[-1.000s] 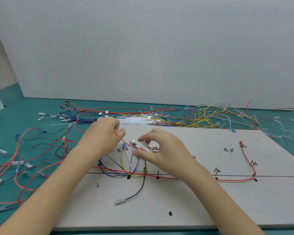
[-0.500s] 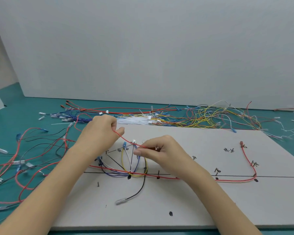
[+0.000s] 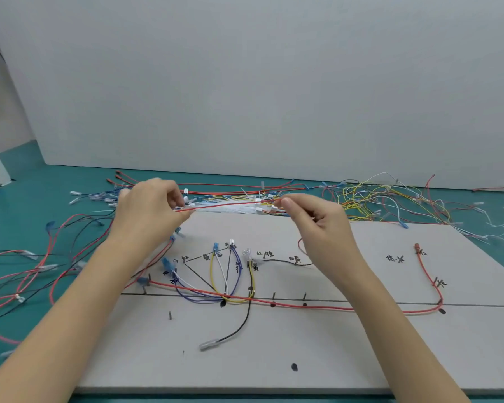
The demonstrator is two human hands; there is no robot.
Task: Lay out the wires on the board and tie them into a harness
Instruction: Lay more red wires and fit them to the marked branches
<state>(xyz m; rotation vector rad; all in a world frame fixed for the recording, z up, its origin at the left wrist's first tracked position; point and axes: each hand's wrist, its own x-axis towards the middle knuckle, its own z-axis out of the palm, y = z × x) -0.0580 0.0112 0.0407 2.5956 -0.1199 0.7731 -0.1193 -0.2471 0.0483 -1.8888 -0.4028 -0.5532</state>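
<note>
left hand [image 3: 149, 207]: raised over the far edge of the board, fingers curled, pinching one end of a red wire between thumb and fingertips.
right hand [image 3: 317, 222]: raised at the same height, thumb and forefinger pinching the other end of that wire, remaining fingers curled in.
red wire [image 3: 230, 204]: stretched nearly straight between both hands, held in the air above the far edge of the board, just in front of the white cable ties.
table [image 3: 26, 175]: teal surface, carrying the board and loose wires on all far sides.
board [image 3: 274, 359]: pale grey sheet lying flat, marked with a long drawn line, handwritten labels and dark pegs.
left wire pile [image 3: 26, 271]: red and black leads with clear terminals, spread on the table left of the board.
far-right wire tangle [image 3: 390, 199]: yellow, white and red leads heaped behind the board's right corner.
long red lead [image 3: 332, 307]: laid along the drawn line, curving up at the right to a terminal near a label.
white cable ties [image 3: 239, 205]: bundle lying beyond the far edge, between the two hands.
yellow loop [image 3: 213, 274]: on the board, running down to a peg with white and purple leads beside it.
black lead [image 3: 242, 324]: dropping below the line, ending in a clear terminal.
</note>
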